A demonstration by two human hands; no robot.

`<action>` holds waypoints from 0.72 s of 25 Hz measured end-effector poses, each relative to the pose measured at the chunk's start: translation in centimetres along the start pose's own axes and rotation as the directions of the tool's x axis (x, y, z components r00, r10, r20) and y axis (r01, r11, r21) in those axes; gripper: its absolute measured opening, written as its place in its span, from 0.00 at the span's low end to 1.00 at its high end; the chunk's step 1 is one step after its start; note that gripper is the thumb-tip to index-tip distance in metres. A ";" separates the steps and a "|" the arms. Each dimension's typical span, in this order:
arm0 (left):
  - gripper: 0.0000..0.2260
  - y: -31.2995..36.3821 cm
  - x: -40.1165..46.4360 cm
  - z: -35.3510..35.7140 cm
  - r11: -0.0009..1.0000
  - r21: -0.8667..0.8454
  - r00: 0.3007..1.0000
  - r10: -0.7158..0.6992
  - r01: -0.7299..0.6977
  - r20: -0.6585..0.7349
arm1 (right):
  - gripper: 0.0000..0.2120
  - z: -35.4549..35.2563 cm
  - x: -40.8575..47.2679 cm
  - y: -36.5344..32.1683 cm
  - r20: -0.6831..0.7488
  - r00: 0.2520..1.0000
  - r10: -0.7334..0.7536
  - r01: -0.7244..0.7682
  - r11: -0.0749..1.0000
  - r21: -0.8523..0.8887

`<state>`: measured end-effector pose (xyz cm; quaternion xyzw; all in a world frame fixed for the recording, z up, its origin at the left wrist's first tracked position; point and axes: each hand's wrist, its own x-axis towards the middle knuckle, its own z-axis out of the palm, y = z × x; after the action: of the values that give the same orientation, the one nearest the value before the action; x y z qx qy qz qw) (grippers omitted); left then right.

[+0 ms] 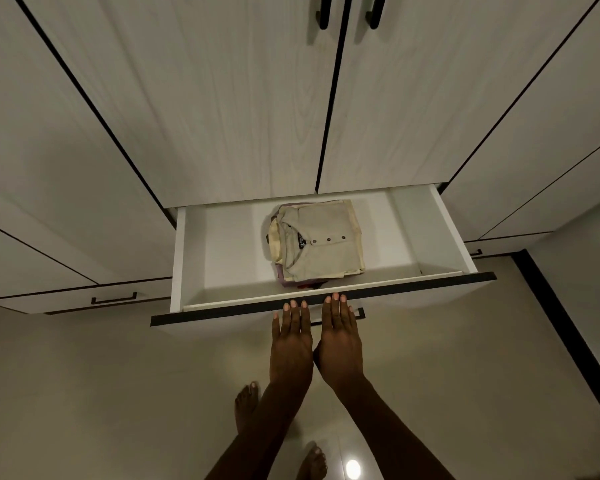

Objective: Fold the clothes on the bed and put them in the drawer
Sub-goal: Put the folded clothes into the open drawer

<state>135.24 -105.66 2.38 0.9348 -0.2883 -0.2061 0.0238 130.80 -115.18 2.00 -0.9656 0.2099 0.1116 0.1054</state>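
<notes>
Two bare forearms reach forward from below, above a pale tiled floor (118, 393) on which two bare feet stand. The left hand (290, 344) and the right hand (340, 337) lie side by side, palms down, fingers straight and together; they grip nothing. Their fingertips reach the dark top edge of the drawer front, at its middle. Whether they press on it or only hover against it cannot be told.

The drawer (447, 233) stands pulled out from the base of the wardrobe (187, 98). Inside it, roughly central and toward the front wall, sits the stack of folded clothes (321, 242). The top piece is a beige buttoned shirt, collar turned to the drawer's left side. Pale yellow, lilac and a trace of red cloth show beneath it at the stack's edges.

Judgement: the folding and stowing appear done for this stack; closing the drawer looks to be the step in hand. The clothes are soft, light and limp, and the stack would slump if lifted by one edge; it is best taken from beneath with both hands flat. The drawer front is rigid and is best pushed evenly at the middle, so that it runs straight.

A second drawer handle (113, 299) shows to the left of the open drawer.
</notes>
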 end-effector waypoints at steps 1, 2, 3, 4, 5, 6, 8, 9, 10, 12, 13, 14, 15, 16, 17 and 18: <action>0.51 -0.2 1.0 -0.7 1.000 0.018 1.000 -0.002 0.002 -0.007 | 0.55 -0.2 1.2 -0.2 -0.018 1.000 0.000 0.000 1.000 -0.011; 0.51 -0.4 1.8 -1.6 0.999 0.040 1.000 -0.010 0.010 -0.013 | 0.54 -0.4 2.5 -0.3 -0.037 0.999 0.003 -0.003 1.000 -0.019; 0.49 -0.8 2.8 -2.6 0.998 0.051 0.999 -0.031 0.031 -0.017 | 0.53 -0.6 3.8 -0.5 -0.057 0.998 0.005 -0.006 1.000 -0.021; 0.46 -1.3 3.8 -3.2 0.998 0.055 0.998 -0.036 0.039 -0.048 | 0.52 -0.9 5.1 -0.7 -0.080 0.997 0.004 -0.006 1.000 -0.023; 0.43 -1.8 5.0 -3.6 0.997 0.071 0.999 -0.013 0.016 -0.051 | 0.51 -1.2 6.4 -0.8 -0.104 0.995 0.001 -0.004 1.000 -0.026; 0.40 -2.2 6.4 -4.2 0.997 0.078 0.999 -0.004 0.007 -0.036 | 0.51 -1.5 7.9 -1.0 -0.120 0.993 -0.005 0.002 1.000 -0.025; 0.40 -3.1 8.8 -5.8 0.992 0.124 1.000 0.001 0.003 -0.028 | 0.50 -2.2 10.6 -1.2 -0.144 0.989 -0.013 0.012 1.000 -0.012; 0.40 -3.5 10.1 -6.7 0.990 0.139 0.999 0.007 -0.001 -0.038 | 0.50 -2.4 12.1 -1.3 -0.155 0.988 -0.015 0.015 1.000 -0.003; 0.41 -4.0 11.5 -7.2 0.990 0.139 1.000 0.005 -0.001 -0.025 | 0.50 -2.7 13.7 -1.5 -0.161 0.987 -0.012 0.013 1.000 0.002; 0.43 -4.5 14.3 -8.1 0.989 0.150 1.000 -0.001 0.003 -0.010 | 0.49 -3.3 16.7 -1.8 -0.151 0.988 -0.005 0.004 1.000 -0.007; 0.44 -4.6 15.7 -8.5 0.987 0.160 1.000 -0.007 0.008 -0.007 | 0.49 -3.5 18.0 -2.0 -0.146 0.989 -0.006 0.004 1.000 -0.013; 0.44 -4.7 17.0 -8.9 0.986 0.164 1.000 -0.012 0.013 -0.005 | 0.48 -3.8 19.3 -2.1 -0.136 0.991 -0.011 0.010 1.000 -0.013; 0.45 -4.7 18.0 -9.3 0.986 0.166 1.000 -0.016 0.015 0.001 | 0.48 -4.0 20.3 -2.2 -0.127 0.992 -0.020 0.018 1.000 -0.013; 0.45 -4.9 19.0 -9.6 0.986 0.166 1.000 -0.015 0.014 0.006 | 0.48 -4.3 21.3 -2.3 -0.121 0.992 -0.026 0.024 1.000 -0.017; 0.46 -5.2 20.0 -9.8 0.986 0.165 1.000 -0.013 0.011 0.007 | 0.48 -4.4 22.4 -2.4 -0.122 0.992 -0.027 0.024 0.999 -0.021; 0.46 -5.5 20.9 -10.0 0.986 0.164 1.000 -0.013 0.012 0.004 | 0.49 -4.3 23.4 -2.5 -0.133 0.991 -0.026 0.023 0.999 -0.026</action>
<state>157.76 -113.30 2.82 0.9348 -0.2985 -0.1844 -0.0551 153.35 -122.96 0.45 -0.9746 0.2032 0.0483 0.0809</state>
